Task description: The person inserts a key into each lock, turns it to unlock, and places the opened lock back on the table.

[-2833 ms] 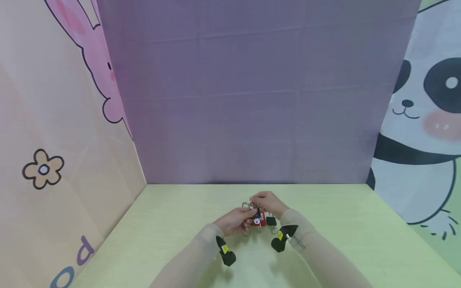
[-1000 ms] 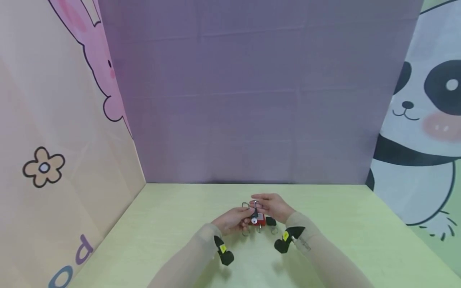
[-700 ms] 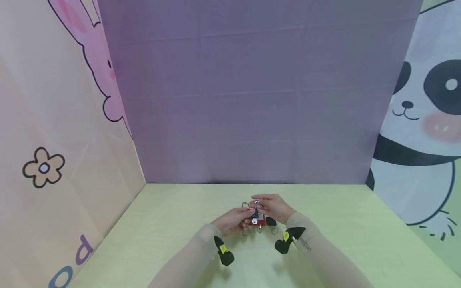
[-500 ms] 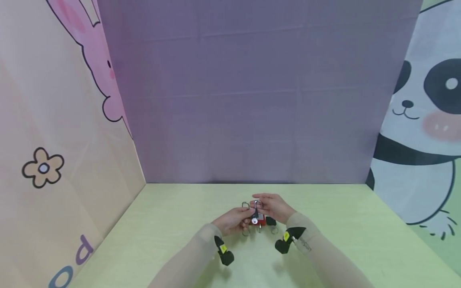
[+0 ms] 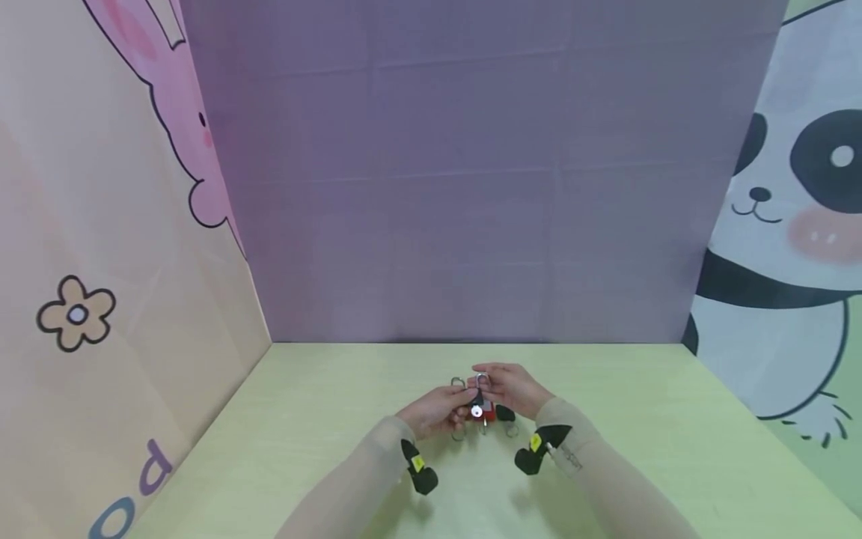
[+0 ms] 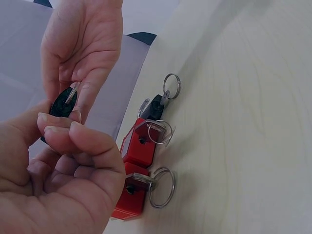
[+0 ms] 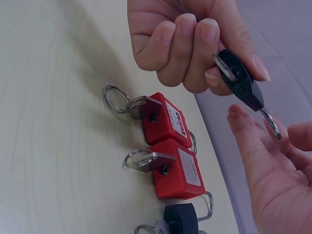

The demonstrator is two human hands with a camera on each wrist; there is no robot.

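My left hand pinches a small black padlock between thumb and fingers, raised above the table. A key sticks out of its bottom, and its steel shackle points toward my right hand. That hand is turned partly palm up, its fingers loosely bent beside the shackle; whether they touch it I cannot tell. Below, on the table, stand a red padlock, a second red padlock and another black padlock, each with a key and ring at its keyhole.
The padlocks stand in a row on the pale wood table. A purple cloth backdrop rises behind the table's far edge. Printed cartoon panels flank it, with a panda at right and a flower at left.
My right hand first had its fingers at the top of the held padlock. It has since loosened and turned more palm up, so the shackle shows. My left hand keeps its hold, nearly still.
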